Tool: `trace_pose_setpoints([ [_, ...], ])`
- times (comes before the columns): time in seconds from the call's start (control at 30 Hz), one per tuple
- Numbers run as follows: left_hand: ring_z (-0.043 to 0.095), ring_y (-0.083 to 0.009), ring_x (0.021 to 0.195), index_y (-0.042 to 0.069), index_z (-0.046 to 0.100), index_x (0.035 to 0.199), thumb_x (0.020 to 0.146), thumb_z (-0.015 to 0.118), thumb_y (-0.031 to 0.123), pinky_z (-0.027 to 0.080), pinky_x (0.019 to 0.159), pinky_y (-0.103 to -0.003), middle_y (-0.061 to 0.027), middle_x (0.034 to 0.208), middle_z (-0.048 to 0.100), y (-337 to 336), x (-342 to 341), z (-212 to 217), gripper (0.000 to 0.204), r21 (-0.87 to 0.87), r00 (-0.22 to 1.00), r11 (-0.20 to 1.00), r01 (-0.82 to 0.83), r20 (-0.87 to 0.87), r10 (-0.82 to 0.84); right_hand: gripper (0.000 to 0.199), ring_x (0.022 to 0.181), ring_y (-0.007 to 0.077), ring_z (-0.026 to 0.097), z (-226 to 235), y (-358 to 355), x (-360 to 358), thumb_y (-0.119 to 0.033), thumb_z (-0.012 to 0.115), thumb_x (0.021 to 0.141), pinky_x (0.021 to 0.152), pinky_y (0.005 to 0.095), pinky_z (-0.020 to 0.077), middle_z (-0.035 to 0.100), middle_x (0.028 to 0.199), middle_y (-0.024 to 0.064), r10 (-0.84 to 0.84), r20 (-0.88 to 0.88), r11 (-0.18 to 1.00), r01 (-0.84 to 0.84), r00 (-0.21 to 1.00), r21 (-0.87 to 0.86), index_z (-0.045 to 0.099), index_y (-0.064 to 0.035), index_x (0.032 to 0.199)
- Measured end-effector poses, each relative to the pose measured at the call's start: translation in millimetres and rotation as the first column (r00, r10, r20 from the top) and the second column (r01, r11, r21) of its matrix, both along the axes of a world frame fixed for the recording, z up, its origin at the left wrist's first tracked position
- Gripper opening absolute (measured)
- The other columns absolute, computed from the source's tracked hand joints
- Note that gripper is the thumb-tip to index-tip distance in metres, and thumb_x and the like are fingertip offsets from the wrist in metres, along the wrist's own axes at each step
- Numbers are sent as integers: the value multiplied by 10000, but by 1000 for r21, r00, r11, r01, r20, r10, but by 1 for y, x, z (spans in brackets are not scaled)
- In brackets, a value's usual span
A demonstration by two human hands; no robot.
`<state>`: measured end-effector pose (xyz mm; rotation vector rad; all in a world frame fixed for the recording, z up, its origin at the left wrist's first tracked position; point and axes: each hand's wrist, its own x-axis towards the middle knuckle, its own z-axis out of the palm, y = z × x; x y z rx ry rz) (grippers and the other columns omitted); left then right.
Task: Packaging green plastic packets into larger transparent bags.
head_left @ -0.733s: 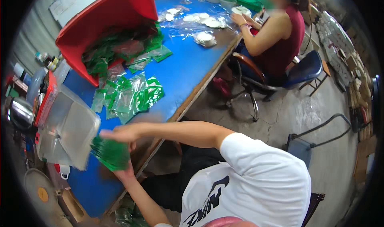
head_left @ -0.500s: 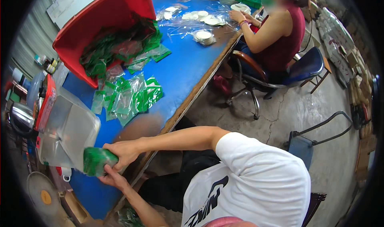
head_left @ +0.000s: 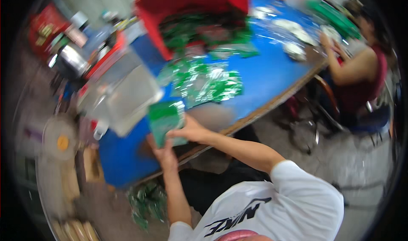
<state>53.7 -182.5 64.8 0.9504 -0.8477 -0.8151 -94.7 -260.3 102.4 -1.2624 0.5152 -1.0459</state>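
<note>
Both hands hold a stack of green and clear plastic packets (head_left: 163,120) above the table's near left edge. My left hand (head_left: 165,152) grips its lower end from below. My right hand (head_left: 191,130) closes on its right side, with the thumb across the front. Just beyond lie loose green and clear packets (head_left: 204,81), spread over the blue table (head_left: 272,77). A red bin (head_left: 148,18), tipped on its side, opens toward them and holds many more. To the left of my hands is a translucent plastic box (head_left: 134,92). Motion blurs the picture.
Farther right, a seated person (head_left: 361,67) handles white round pieces at the table. Bagged white discs (head_left: 294,50) lie nearby. A metal kettle (head_left: 72,58) and a fan (head_left: 61,139) stand at the left. More green packets (head_left: 146,202) are below the table edge.
The view has swung left, so the table sits farther right. The stack has turned in my hands and now shows a broad green face; both hands still hold it.
</note>
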Motion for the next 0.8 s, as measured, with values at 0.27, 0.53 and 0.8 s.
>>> trace_pose_setpoints([
  [0.27, 567, -166, 1171, 66, 536, 1323, 816, 724, 33, 450, 1021, -344, -41, 1222, 611, 4, -31, 13, 541, 4, 932, 980, 201, -310, -190, 932, 1243, 248, 528, 11, 21, -13, -247, 873, 753, 1061, 380, 420, 512, 1398, 144, 116, 48, 881, -125, 992, 457, 334, -25, 1481],
  [0.53, 382, -316, 1378, 120, 57, 1545, 708, 907, 157, 351, 1146, -467, -158, 1466, 379, 9, 23, 25, 1193, 160, 762, 957, 241, 580, -288, 948, 1191, 241, 549, -16, -20, -42, -216, 924, 665, 1060, 381, 425, 577, 1281, 134, 14, -344, 970, -96, 939, -222, 393, -42, 1432],
  [0.8, 481, -330, 1284, -7, 362, 1408, 728, 880, 231, 421, 1066, -434, -214, 1379, 472, -15, 2, 3, 887, 104, 765, 982, 157, 616, -188, 1080, 1265, 323, 523, 24, -21, -67, -385, 962, 571, 1089, 446, 411, 528, 1366, 162, 29, -378, 969, -118, 925, -215, 405, -12, 1417],
])
